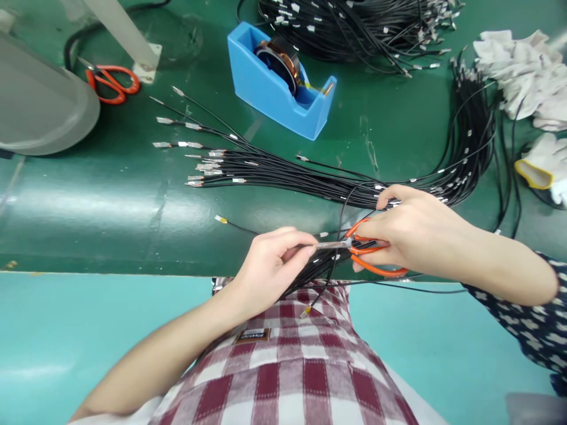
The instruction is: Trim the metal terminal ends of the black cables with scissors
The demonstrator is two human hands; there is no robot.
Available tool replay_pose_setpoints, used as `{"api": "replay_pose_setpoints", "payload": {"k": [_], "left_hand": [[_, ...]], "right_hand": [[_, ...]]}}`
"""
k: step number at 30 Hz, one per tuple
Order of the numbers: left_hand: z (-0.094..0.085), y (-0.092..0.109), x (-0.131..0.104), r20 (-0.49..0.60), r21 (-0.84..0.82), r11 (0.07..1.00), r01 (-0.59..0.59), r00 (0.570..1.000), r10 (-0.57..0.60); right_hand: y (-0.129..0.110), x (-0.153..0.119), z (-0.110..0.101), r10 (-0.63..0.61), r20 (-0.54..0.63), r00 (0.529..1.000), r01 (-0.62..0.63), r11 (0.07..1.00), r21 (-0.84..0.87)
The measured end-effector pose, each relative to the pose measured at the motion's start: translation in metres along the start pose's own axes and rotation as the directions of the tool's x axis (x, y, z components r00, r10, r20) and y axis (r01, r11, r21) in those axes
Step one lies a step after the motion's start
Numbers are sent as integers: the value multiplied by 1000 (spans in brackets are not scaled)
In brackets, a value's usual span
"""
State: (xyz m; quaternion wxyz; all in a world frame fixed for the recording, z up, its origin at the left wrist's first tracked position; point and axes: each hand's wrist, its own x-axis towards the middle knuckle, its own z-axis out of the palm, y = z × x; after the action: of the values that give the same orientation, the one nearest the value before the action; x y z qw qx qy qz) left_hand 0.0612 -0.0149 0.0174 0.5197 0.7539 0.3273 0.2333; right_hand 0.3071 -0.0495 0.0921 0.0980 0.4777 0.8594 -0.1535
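Green worktop [110, 230]. Over its near edge: right hand [401, 236] clamped on orange-handled scissors [348, 242], blades pointing left; left hand [277, 260] pinched on thin black cable [243, 228], fingertips at blade tips. Cable bundle [283, 169] just beyond, blue tape dispenser [274, 100] behind.

The scissors [348, 242] have orange looped handles and slim metal blades, lying sideways with the tips pointing left. Left of the scissors, a thin black cable [241, 227] ends in a yellow-and-white tag [221, 219]. Beyond the scissors, a bundle of black cables [283, 170] with white tags stretches sideways, curving away at its right.
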Motion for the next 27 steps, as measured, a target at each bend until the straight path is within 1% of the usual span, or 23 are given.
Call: {"api": "replay_pose_setpoints", "payload": {"k": [2, 3, 7, 8, 12, 15, 19, 21, 27], "left_hand": [[-1, 0, -1, 4, -25, 1000, 9, 1000, -9], [-1, 0, -1, 2, -41, 999, 15, 1000, -15], [-1, 1, -1, 6, -120, 992, 46, 999, -46], [0, 0, -1, 6, -139, 989, 56, 998, -56], [0, 0, -1, -4, -189, 978, 85, 996, -88], [0, 0, -1, 14, -180, 980, 91, 996, -90], [-1, 1, -2, 25, -138, 987, 86, 996, -83], [-1, 2, -3, 26, -127, 988, 85, 996, -82], [-2, 5, -3, 12, -119, 990, 74, 997, -73]], "right_hand": [[1, 1, 1, -7, 6, 1000, 7, 999, 53], [1, 1, 1, 8, 15, 1000, -9, 996, 88], [1, 6, 3, 120, 150, 981, -153, 959, 236], [0, 7, 3, 131, 169, 977, -171, 953, 250], [-1, 8, 5, 142, 178, 974, -186, 949, 257], [-1, 8, 4, 115, 182, 976, -162, 949, 272], [-1, 7, 1, 19, 94, 995, -40, 973, 229], [-1, 7, 1, -13, 71, 997, -3, 977, 211], [-1, 6, 1, -38, 36, 999, 31, 982, 185]]}}
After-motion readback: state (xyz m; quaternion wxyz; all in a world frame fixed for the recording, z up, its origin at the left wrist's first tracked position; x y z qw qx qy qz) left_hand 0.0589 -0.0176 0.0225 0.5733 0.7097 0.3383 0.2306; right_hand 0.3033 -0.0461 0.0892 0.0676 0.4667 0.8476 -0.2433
